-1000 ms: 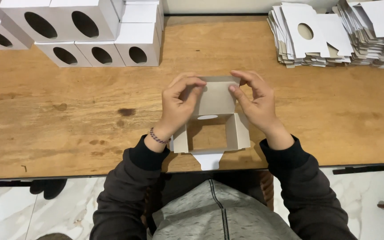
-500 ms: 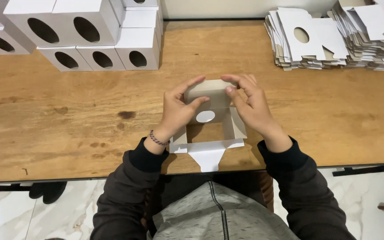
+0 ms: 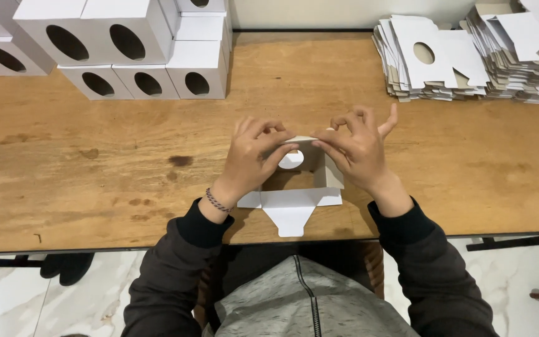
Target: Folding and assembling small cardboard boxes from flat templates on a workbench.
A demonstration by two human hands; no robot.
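Note:
A small white cardboard box (image 3: 294, 187) with a brown inside stands half-folded near the table's front edge. Its front flap with a tapered tab lies flat toward me. My left hand (image 3: 251, 159) grips the box's left side, fingers curled over the top edge. My right hand (image 3: 357, 150) grips the right side, fingers pressing on the top panel, which has an oval hole. Both hands hold the same box.
Finished white boxes (image 3: 126, 56) with oval holes are stacked at the back left. Two piles of flat, unfolded box blanks (image 3: 432, 59) lie at the back right. The wooden table (image 3: 95, 162) has a front edge just below the box.
The top panel with the oval hole has been folded further toward me and down over the box. Both hands have moved closer together on the top edge.

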